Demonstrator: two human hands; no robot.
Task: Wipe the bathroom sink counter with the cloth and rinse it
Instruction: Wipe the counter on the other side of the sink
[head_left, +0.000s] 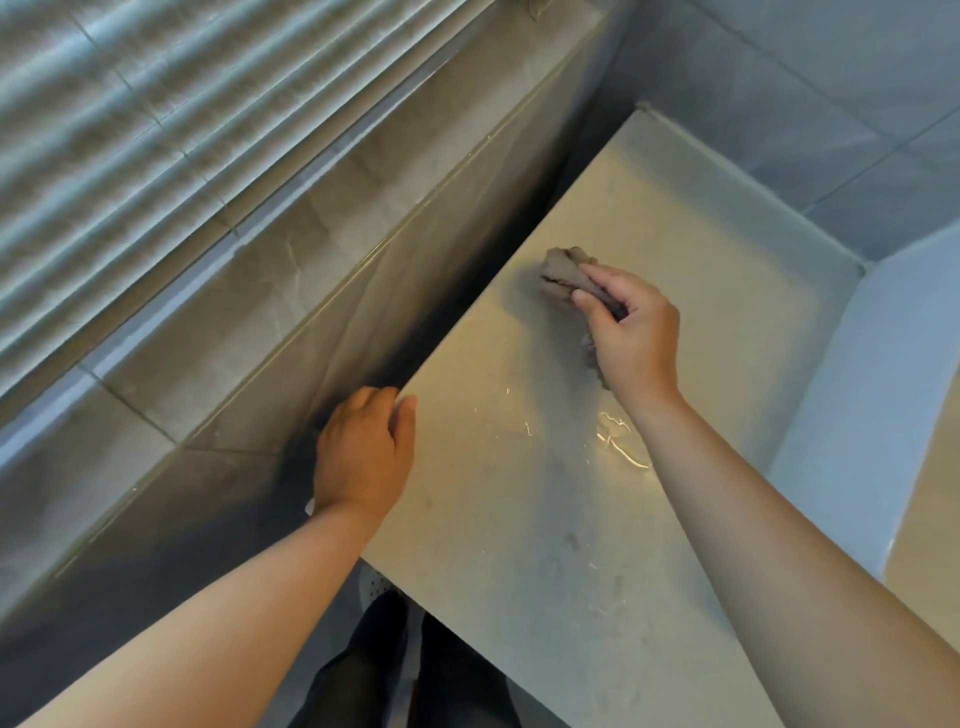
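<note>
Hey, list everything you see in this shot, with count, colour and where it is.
counter: one, pale beige, centre, running to the far corner
cloth: one, grey-brown, bunched on the counter's far part
wet streaks: a few, glinting, mid counter
wall tiles: grey-blue, behind and right
tiled ledge: one, grey-beige, left of counter
shoe: one, white, below the counter's near edge
left hand: one, grips the counter's left edge
right hand: one, grips the cloth

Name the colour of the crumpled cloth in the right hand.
Greyish brown. The crumpled cloth shows best in head view.
</note>
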